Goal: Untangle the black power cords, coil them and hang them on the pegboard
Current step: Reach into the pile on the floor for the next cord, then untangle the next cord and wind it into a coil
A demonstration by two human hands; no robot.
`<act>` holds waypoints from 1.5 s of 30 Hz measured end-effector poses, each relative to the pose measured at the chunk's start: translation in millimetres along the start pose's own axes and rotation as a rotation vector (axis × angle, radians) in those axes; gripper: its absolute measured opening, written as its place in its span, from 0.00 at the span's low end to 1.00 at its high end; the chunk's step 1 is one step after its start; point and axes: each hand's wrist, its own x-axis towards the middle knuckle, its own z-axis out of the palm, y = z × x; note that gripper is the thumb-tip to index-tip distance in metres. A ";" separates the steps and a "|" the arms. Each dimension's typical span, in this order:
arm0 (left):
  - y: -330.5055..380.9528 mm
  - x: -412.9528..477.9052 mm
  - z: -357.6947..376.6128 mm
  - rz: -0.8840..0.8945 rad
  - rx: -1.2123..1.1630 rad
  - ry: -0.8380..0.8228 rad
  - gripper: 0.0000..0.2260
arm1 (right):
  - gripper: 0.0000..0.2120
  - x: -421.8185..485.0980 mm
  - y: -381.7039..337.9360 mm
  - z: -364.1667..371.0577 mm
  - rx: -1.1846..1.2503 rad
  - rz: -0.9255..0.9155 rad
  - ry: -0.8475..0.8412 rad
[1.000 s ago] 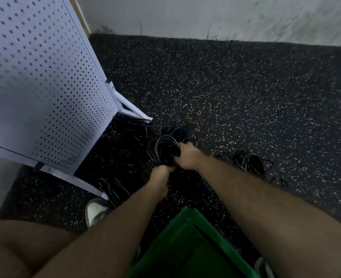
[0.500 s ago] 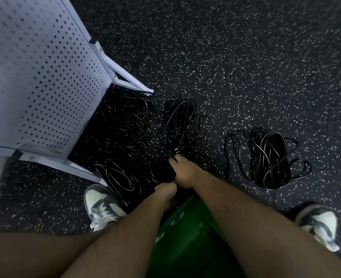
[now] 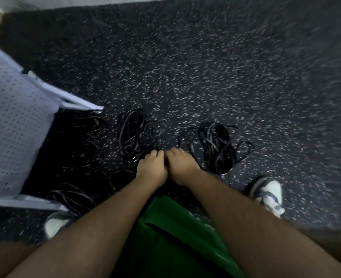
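Note:
My left hand [image 3: 151, 167] and my right hand [image 3: 182, 165] are pressed side by side low over the floor, fingers curled down. A dark bit of black power cord [image 3: 166, 158] shows between them; the rest is hidden under the hands. A loose black cord bundle [image 3: 132, 131] lies just beyond my left hand. A bigger tangled bundle [image 3: 217, 147] lies right of my right hand. Another cord [image 3: 73, 197] lies by the foot of the white pegboard [image 3: 11, 127], which stands at the left. The frame is blurred.
The floor is dark speckled rubber [image 3: 205, 67], with a wall along the top edge. A green object [image 3: 175, 237] sits under my forearms. My shoes [image 3: 55, 223] [image 3: 269, 193] stand on either side of it. The pegboard's white feet [image 3: 79, 103] stick out onto the floor.
The coil held up in both hands has come down to the floor. My hands have closed together side by side, and the view has swung, blurred, toward the floor bundles.

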 end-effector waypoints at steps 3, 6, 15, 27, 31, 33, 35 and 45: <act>42.2 20.9 2.1 0.178 0.056 -0.015 0.20 | 0.20 -31.7 46.9 -8.7 0.016 0.173 0.034; 82.0 41.8 2.1 0.304 0.114 -0.070 0.23 | 0.22 -56.0 93.6 -6.7 0.045 0.368 0.089; 131.5 53.2 26.8 0.347 0.176 -0.122 0.25 | 0.25 -33.1 151.4 5.0 0.133 0.680 -0.122; 110.0 41.0 -9.8 0.181 -0.176 -0.140 0.21 | 0.12 -45.2 134.0 -53.2 0.538 0.718 0.333; 129.5 24.4 -64.5 0.239 -0.522 -0.050 0.30 | 0.12 -65.3 110.0 -137.8 0.657 0.588 0.461; 142.5 9.5 -105.5 0.258 -0.709 -0.016 0.31 | 0.12 -83.7 95.4 -186.3 0.742 0.503 0.527; 153.3 -10.7 -152.6 0.297 -0.889 -0.001 0.29 | 0.13 -104.6 79.7 -235.6 0.793 0.426 0.583; 148.2 -123.8 -316.9 0.508 -1.068 0.297 0.06 | 0.22 -196.8 8.5 -381.3 0.936 0.298 0.824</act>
